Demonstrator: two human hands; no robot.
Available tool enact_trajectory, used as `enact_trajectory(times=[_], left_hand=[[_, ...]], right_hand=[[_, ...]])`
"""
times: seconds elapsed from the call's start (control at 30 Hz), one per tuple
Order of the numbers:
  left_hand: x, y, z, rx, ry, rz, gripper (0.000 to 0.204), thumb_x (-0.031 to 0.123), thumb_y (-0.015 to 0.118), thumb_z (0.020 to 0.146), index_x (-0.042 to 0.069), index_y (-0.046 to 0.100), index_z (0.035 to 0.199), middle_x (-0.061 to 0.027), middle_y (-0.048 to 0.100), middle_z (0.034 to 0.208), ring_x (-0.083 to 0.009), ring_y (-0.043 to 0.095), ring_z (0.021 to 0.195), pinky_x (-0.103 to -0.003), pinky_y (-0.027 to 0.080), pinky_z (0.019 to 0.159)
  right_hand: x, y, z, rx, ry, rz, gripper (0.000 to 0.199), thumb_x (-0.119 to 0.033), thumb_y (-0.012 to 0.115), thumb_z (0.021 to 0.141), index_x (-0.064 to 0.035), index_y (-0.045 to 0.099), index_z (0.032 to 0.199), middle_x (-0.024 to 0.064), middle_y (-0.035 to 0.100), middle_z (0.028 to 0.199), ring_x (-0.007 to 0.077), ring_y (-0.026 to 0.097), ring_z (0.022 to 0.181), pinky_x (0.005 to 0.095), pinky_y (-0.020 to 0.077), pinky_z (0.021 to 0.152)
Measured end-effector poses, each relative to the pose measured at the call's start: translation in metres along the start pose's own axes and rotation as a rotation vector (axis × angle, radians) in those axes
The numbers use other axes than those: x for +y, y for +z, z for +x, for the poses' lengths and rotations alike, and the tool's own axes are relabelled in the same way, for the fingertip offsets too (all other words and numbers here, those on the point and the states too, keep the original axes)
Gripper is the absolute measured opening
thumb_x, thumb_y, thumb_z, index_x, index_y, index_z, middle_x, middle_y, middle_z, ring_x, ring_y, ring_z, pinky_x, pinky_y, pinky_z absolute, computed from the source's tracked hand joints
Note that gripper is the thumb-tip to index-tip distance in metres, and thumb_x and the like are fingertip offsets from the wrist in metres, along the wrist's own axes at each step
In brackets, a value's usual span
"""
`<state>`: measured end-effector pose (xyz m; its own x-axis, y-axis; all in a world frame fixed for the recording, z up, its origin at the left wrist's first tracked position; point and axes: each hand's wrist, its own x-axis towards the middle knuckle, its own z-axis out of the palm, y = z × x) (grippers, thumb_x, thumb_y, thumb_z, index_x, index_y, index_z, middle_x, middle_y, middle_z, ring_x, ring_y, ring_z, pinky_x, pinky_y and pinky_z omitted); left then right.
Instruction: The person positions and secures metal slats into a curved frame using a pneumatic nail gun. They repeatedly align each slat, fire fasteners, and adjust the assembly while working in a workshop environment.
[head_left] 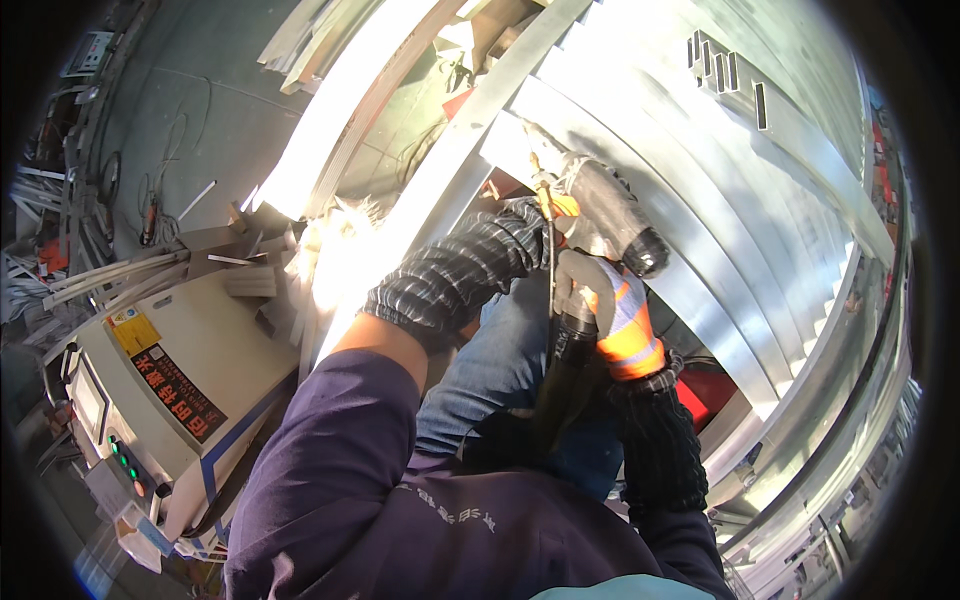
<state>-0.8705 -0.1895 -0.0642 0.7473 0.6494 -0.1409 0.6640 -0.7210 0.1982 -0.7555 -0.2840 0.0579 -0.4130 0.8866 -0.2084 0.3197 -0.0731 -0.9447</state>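
Observation:
A dark, cylinder-bodied welding gun [612, 210] slants over the bright metal profiles, its thin nozzle toward the upper left. Around its grip is my right hand [625, 315], closed, in a grey and orange glove. A dark cable [572, 345] hangs from the grip toward my lap. My left hand [563, 206], also gloved, is closed at the front of the gun, beside a thin brass-coloured tube [545, 200]. Most of its fingers are hidden behind my striped sleeve and the gun. Under the nozzle lies a long flat metal bar [500, 100], partly washed out by glare.
Long metal panels [700, 190] fill the right side, crossed by a slotted square tube [800, 140]. A cream-coloured machine [240, 350] with green-lit buttons stands at my left. Offcuts [130, 275] lie behind it. Something red [703, 393] shows near my right forearm.

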Motion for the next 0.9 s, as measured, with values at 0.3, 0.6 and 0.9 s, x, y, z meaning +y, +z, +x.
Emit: enact_trajectory(times=[0.3,0.6,0.9], left_hand=[[-0.009,0.016,-0.016,0.005,-0.020,-0.045,0.052,0.021,0.068,0.075,0.007,0.053,0.123,-0.0167,0.052,0.123,-0.0333,0.047,0.119,-0.046,0.038,0.100],[-0.012,0.022,-0.022,0.012,-0.040,-0.076,0.052,0.020,0.068,0.074,0.006,0.054,0.122,-0.0174,0.053,0.123,-0.0337,0.048,0.119,-0.046,0.038,0.100],[-0.013,0.025,-0.028,0.011,-0.058,-0.091,0.052,0.019,0.069,0.074,0.005,0.054,0.122,-0.0182,0.054,0.122,-0.0340,0.048,0.119,-0.045,0.039,0.100]], right_hand=[[0.023,0.016,0.035,0.130,0.293,0.410,0.024,-0.015,0.050,0.092,-0.0006,0.060,0.076,0.0069,0.059,0.069,0.0150,0.058,0.063,0.0270,0.0457,0.060],[0.025,0.018,0.042,0.116,0.314,0.428,0.027,-0.020,0.052,0.091,-0.0012,0.061,0.075,0.0063,0.060,0.068,0.0142,0.058,0.063,0.0257,0.0449,0.060],[0.037,0.018,0.045,0.001,-0.041,-0.033,0.024,-0.015,0.048,0.093,-0.0022,0.059,0.076,0.0056,0.060,0.069,0.0145,0.058,0.065,0.0266,0.0445,0.059]])
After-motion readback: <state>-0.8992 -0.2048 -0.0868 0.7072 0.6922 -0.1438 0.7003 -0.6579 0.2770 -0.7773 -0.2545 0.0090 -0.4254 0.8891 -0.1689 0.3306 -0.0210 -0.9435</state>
